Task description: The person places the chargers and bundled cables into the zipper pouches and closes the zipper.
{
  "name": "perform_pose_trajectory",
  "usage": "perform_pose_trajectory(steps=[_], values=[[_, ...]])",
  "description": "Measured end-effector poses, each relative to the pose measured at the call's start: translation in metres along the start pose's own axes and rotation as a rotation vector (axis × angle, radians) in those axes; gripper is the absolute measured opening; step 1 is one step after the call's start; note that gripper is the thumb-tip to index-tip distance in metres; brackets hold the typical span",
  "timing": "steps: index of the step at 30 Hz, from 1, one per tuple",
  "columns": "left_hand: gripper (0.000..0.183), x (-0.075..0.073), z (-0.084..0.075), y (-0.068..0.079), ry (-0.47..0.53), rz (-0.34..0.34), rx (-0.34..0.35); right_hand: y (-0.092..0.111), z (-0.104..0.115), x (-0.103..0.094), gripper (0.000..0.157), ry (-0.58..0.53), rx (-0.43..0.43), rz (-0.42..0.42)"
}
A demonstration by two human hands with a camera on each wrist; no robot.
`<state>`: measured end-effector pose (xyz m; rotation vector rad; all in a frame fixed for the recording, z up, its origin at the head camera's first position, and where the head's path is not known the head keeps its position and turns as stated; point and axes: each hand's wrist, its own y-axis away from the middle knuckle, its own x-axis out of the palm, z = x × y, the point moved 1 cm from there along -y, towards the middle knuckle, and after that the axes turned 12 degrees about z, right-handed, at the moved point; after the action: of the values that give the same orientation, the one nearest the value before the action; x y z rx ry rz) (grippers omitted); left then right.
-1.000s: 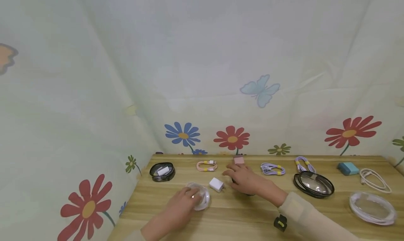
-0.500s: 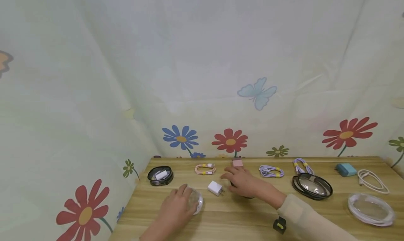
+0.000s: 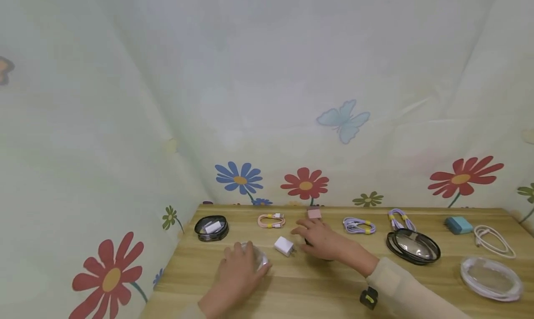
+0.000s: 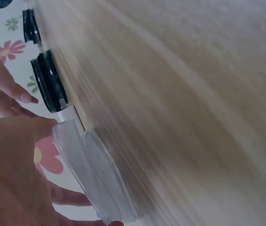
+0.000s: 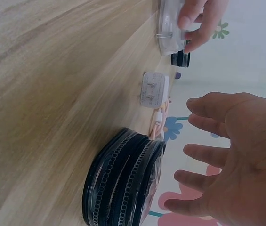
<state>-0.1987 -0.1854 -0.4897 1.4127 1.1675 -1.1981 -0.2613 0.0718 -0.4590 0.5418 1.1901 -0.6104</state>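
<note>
My left hand point(image 3: 238, 272) spans a clear round case point(image 3: 259, 255), thumb on its near side and fingers across the far side. The left wrist view shows the clear case point(image 4: 97, 174) between thumb and fingertips. My right hand point(image 3: 323, 240) hovers with spread fingers over a black-edged round zip case point(image 5: 123, 183), mostly hidden beneath it in the head view. In the right wrist view its fingers stand apart from that case. A white charger plug point(image 3: 284, 245) lies between the two hands.
Behind lie a peach cable point(image 3: 271, 220), a pink charger point(image 3: 314, 213) and purple cables point(image 3: 359, 225). Black cases point(image 3: 212, 228) sit left and right. Further right are a blue charger point(image 3: 459, 225), a white cable point(image 3: 494, 241) and a white-edged case point(image 3: 491, 278).
My left hand and the clear case have shifted a little left, and the thumb has come round the case's near right side. The right hand has stayed nearly still.
</note>
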Motion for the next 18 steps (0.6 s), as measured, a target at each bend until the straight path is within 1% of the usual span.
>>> perform_pose_trajectory(steps=[2, 3, 6, 9, 11, 13, 15, 16, 18], values=[[0.083, -0.003, 0.000, -0.003, -0.003, -0.003, 0.035, 0.000, 0.000, -0.001, 0.039, 0.000, 0.004, -0.007], [0.081, -0.004, 0.001, -0.003, 0.000, 0.009, 0.054, 0.000, 0.000, -0.001, 0.039, -0.002, 0.004, -0.008], [0.076, -0.007, 0.004, -0.005, 0.028, 0.078, 0.123, 0.001, 0.001, -0.001, 0.039, 0.005, 0.001, 0.004], [0.071, -0.010, 0.010, -0.004, 0.045, 0.174, 0.222, 0.002, 0.002, 0.000, 0.039, 0.009, -0.007, 0.007], [0.063, -0.013, 0.013, -0.004, 0.022, 0.221, 0.303, 0.002, 0.003, 0.000, 0.038, 0.012, -0.007, 0.004], [0.056, -0.014, 0.016, -0.003, -0.031, 0.255, 0.375, 0.002, 0.004, 0.000, 0.038, 0.022, -0.008, -0.003], [0.053, -0.015, 0.019, -0.003, -0.078, 0.263, 0.433, 0.003, 0.004, 0.000, 0.038, 0.031, -0.004, -0.003], [0.050, -0.015, 0.019, -0.004, -0.086, 0.257, 0.454, 0.003, 0.004, 0.000, 0.038, 0.035, -0.003, -0.003], [0.049, -0.016, 0.020, -0.005, -0.064, 0.235, 0.453, 0.003, 0.005, 0.001, 0.038, 0.039, -0.003, -0.002]])
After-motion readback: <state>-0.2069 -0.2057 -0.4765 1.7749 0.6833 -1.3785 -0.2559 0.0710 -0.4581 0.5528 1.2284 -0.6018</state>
